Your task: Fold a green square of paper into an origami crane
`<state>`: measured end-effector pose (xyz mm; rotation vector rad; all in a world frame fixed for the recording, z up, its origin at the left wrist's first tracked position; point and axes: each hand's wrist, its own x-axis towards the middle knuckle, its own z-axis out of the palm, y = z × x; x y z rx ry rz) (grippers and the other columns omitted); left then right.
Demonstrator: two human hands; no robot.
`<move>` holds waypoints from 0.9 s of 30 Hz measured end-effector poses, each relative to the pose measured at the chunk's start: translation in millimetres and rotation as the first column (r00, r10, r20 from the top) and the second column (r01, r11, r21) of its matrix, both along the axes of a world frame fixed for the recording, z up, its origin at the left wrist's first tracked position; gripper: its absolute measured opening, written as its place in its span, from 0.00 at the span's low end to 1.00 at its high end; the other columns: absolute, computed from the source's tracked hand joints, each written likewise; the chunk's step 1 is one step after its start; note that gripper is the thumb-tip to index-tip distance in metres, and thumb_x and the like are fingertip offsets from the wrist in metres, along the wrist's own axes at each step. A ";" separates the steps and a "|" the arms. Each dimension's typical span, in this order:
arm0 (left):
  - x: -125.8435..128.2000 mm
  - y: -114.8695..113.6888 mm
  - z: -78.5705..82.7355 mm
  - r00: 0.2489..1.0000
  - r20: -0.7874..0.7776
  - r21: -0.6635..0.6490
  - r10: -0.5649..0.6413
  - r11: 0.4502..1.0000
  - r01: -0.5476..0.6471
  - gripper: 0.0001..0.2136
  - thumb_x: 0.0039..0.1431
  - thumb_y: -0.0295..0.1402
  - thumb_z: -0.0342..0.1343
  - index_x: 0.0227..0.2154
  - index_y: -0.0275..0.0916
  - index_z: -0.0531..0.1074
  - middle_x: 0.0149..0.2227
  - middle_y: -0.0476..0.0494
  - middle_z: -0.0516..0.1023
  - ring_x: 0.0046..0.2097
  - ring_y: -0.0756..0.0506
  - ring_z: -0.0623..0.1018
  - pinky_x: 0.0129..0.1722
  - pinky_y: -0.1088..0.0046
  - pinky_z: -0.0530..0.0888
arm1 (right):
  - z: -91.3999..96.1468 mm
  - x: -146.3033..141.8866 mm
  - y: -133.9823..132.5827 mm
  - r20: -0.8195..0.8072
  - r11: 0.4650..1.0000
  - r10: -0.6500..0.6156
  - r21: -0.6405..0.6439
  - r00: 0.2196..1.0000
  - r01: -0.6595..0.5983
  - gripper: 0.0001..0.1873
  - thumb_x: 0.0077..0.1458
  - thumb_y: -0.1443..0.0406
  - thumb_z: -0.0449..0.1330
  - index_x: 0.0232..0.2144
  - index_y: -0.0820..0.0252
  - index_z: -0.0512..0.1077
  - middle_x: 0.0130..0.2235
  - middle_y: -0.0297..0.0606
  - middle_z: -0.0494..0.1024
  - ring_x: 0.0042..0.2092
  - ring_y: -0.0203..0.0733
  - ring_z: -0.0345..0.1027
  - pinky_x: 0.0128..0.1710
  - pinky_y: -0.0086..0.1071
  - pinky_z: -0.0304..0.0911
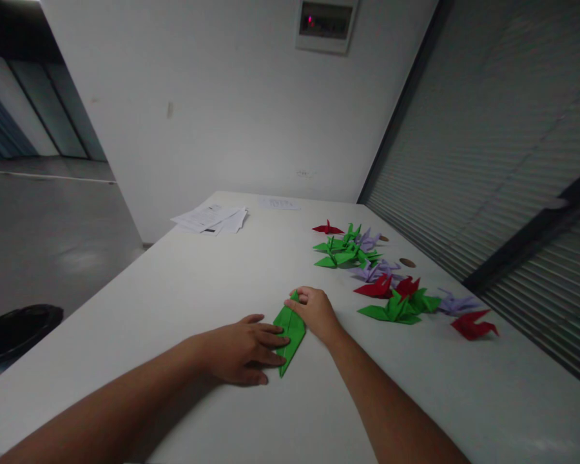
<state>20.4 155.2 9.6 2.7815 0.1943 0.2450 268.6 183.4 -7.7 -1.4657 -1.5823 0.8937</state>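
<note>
A folded piece of green origami paper (294,330), long and pointed at both ends, lies on the white table (188,290) in front of me. My left hand (246,348) rests flat with spread fingers, its fingertips pressing on the paper's left side. At the far tip, my right hand (315,309) pinches the paper between thumb and fingers. Creases show along the paper's middle. To the right lie folded paper cranes: green cranes (345,258), red cranes (473,325) and lilac cranes (457,303).
Loose printed sheets (212,218) lie at the table's far left, with another sheet (279,203) near the wall. A bin with a black liner (19,332) stands beside the left edge. Blinds (468,148) run along the right side.
</note>
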 end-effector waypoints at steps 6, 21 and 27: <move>-0.9 -0.9 3.4 0.999 -0.016 -0.032 -0.035 0.999 0.034 0.21 0.67 0.41 0.59 0.61 0.46 0.72 0.68 0.33 0.69 0.69 0.31 0.67 0.70 0.38 0.52 | 0.4 5.9 2.4 -0.074 0.996 -0.031 0.080 0.997 0.036 0.15 0.49 0.55 0.67 0.34 0.61 0.77 0.31 0.43 0.84 0.32 0.47 0.78 0.31 0.34 0.68; -0.8 -1.4 3.6 0.997 -0.073 -0.044 0.018 0.999 -0.021 0.25 0.68 0.45 0.58 0.65 0.47 0.69 0.70 0.35 0.65 0.72 0.30 0.61 0.70 0.39 0.51 | -6.2 0.0 -1.7 0.054 0.995 0.094 0.038 0.994 -0.096 0.14 0.41 0.64 0.72 0.32 0.59 0.76 0.28 0.33 0.79 0.30 0.40 0.71 0.28 0.30 0.62; -0.7 -1.1 2.0 0.998 -0.062 -0.034 0.021 0.999 -0.023 0.26 0.68 0.46 0.57 0.66 0.48 0.69 0.70 0.35 0.65 0.72 0.29 0.60 0.69 0.38 0.53 | -6.3 -2.3 -1.1 0.143 0.995 0.046 0.079 0.989 -0.058 0.08 0.46 0.65 0.69 0.28 0.59 0.74 0.26 0.32 0.77 0.28 0.38 0.68 0.26 0.29 0.58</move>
